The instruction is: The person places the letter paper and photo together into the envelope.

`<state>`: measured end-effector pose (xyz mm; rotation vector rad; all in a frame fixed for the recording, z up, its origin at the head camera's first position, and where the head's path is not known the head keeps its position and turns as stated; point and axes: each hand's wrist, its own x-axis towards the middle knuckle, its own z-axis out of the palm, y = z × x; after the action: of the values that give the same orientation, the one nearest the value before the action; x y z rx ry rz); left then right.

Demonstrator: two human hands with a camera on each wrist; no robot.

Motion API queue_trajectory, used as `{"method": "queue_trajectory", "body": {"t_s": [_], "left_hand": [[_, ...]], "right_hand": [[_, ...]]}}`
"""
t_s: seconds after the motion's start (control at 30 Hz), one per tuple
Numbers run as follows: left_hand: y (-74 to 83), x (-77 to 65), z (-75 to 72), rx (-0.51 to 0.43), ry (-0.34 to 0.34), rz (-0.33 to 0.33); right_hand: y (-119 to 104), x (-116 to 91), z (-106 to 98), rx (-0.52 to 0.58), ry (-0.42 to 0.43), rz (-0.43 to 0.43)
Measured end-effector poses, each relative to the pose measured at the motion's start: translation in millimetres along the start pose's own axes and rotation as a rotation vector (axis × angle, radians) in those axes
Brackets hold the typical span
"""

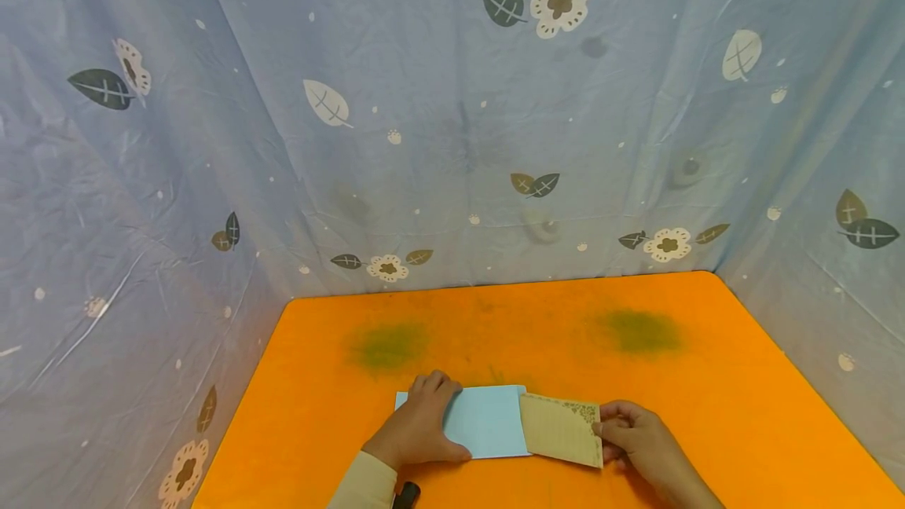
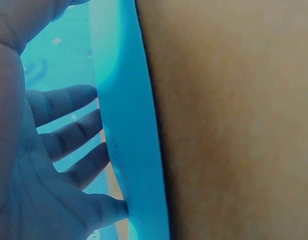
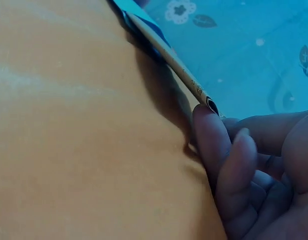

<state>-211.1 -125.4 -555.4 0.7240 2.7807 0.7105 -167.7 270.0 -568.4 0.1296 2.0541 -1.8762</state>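
Observation:
A light blue envelope lies flat on the orange tabletop. My left hand grips it across its left part, thumb on the near edge and fingers at the far edge. In the left wrist view the fingertips meet the edge of the blue envelope. A beige sheet of letter paper, with a printed floral corner, has its left end at the envelope's right end. My right hand pinches its right edge between thumb and fingers. Seen from the right wrist, the letter paper looks folded and slants up from the table.
The orange tabletop carries two greenish smudges towards the back. Pale blue curtains with flowers and leaves enclose the table at the back and both sides. A small black object shows by the left sleeve at the near edge.

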Motion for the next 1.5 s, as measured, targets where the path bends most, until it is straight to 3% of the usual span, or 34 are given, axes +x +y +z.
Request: {"method": "queue_trajectory", "body": {"t_s": [0.17, 1.13, 1.5], "left_hand": [[-0.5, 1.2, -0.6, -0.004, -0.003, -0.004], [1.4, -1.2, -1.8, -0.019, 0.002, 0.003], [0.0, -0.4, -0.3, -0.012, -0.002, -0.013]], "right_hand": [[-3.1, -2.0, 2.2, -0.054, 0.009, -0.021], [-3.0, 0.8, 2.8, -0.044, -0.02, -0.034], [-7.2, 4.8, 18.4, -0.093, 0.076, -0.067]]}}
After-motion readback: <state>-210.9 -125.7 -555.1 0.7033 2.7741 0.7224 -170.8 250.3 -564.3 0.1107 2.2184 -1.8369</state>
